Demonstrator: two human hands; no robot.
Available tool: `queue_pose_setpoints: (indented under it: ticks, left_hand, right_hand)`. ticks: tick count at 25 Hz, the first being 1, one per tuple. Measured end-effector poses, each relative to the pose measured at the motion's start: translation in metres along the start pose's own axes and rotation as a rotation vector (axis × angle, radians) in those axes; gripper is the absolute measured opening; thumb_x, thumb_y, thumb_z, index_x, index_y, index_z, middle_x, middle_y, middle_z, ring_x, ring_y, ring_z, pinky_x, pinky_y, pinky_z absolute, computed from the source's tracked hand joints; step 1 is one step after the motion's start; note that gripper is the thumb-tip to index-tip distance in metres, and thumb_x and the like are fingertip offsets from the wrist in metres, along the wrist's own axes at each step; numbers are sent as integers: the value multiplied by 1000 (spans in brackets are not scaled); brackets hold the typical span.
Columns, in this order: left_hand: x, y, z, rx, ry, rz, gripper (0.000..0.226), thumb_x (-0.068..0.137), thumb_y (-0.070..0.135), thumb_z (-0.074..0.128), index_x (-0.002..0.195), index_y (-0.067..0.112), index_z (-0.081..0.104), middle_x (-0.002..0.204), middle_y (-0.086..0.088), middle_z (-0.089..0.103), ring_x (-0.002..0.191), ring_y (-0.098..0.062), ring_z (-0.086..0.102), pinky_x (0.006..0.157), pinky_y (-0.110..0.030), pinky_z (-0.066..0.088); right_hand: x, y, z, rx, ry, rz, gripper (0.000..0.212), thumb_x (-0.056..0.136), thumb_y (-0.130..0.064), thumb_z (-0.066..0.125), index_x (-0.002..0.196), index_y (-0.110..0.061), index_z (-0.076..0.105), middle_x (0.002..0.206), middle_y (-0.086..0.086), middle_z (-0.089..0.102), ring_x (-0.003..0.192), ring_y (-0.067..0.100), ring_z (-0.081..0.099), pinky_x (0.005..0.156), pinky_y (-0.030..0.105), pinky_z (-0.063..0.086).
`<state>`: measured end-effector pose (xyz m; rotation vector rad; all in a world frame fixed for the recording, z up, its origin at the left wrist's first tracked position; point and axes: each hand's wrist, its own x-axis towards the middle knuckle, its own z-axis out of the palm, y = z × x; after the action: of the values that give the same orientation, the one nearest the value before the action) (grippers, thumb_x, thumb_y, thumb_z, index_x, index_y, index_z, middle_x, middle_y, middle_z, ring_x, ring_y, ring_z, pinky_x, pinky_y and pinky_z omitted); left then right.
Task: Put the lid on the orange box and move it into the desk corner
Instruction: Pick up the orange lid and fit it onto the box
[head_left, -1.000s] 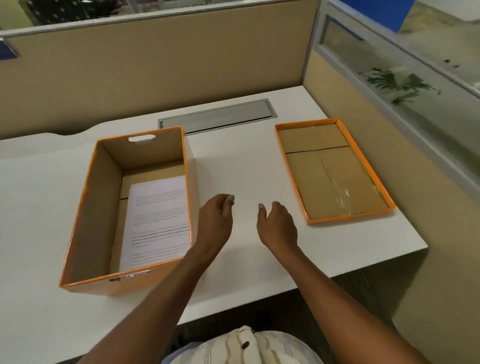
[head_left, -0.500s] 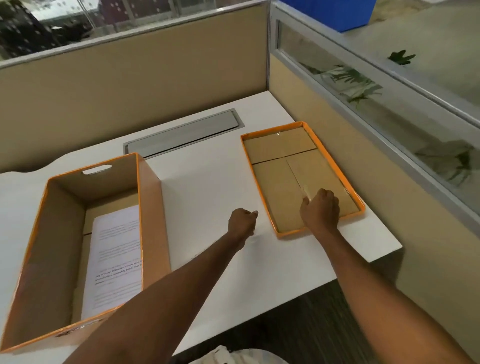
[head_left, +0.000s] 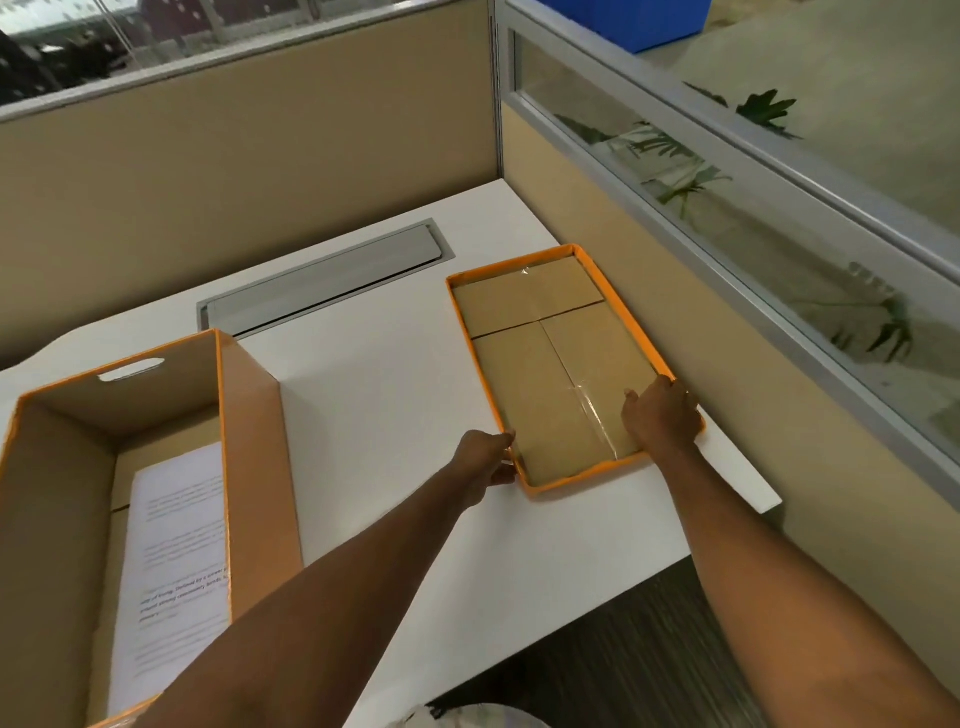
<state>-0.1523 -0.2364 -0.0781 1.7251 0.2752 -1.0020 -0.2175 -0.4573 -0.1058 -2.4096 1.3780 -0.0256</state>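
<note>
The orange lid lies upside down on the right of the white desk, its brown cardboard inside facing up. My left hand pinches the lid's left rim near its front corner. My right hand grips the right rim near the front, fingers over the edge. The open orange box stands at the left with a printed sheet of paper lying inside; my left forearm crosses in front of it.
A grey cable-tray cover is set into the desk behind the box and lid. Beige partition walls meet at the desk's far right corner. The desk's right edge runs along the glass-topped partition.
Both hands reached further onto the lid: the left went from a fist beside it to gripping its left rim, the right shifted to the right rim. The view swung right.
</note>
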Motion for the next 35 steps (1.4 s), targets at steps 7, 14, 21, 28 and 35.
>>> queue_pose_setpoints:
  ticks: [7, 14, 21, 28, 35]
  left_hand:
    - [6, -3, -3, 153, -25, 36, 31, 94, 19, 53, 108, -8, 58, 97, -21, 59, 82, -27, 58, 74, -34, 52]
    - [4, -11, 14, 247, 174, 79, 36, 75, -4, 56, 111, 3, 60, 105, -19, 66, 86, -37, 66, 64, -32, 49]
    - [-8, -19, -8, -23, 304, 123, 34, 71, -8, 42, 82, 13, 67, 86, -14, 61, 71, -29, 51, 63, -34, 44]
    - [-40, -38, -55, -68, 286, 152, 39, 76, -16, 41, 90, 6, 70, 77, -2, 65, 70, -23, 57, 61, -30, 49]
    - [-88, -51, -93, -161, 231, 226, 41, 73, -20, 45, 100, -1, 69, 79, -1, 68, 66, -17, 62, 51, -25, 51]
  right_hand:
    - [-9, -1, 11, -56, 21, -5, 39, 89, -29, 52, 116, -1, 54, 129, 21, 45, 119, 38, 42, 96, 49, 40]
    - [-29, -1, 16, -146, -56, -87, 42, 91, -32, 49, 121, -3, 50, 137, 19, 41, 127, 36, 36, 101, 47, 34]
    - [-49, -3, 5, -19, 55, -102, 37, 90, -27, 51, 113, 2, 55, 126, 20, 52, 119, 37, 44, 98, 46, 36]
    - [-58, -7, -10, 141, -73, 71, 35, 93, -24, 46, 118, 0, 48, 122, 22, 56, 111, 41, 53, 88, 45, 44]
    - [-81, -20, -14, 199, -143, 66, 39, 98, -24, 30, 118, 2, 49, 125, 25, 54, 115, 43, 49, 91, 44, 41]
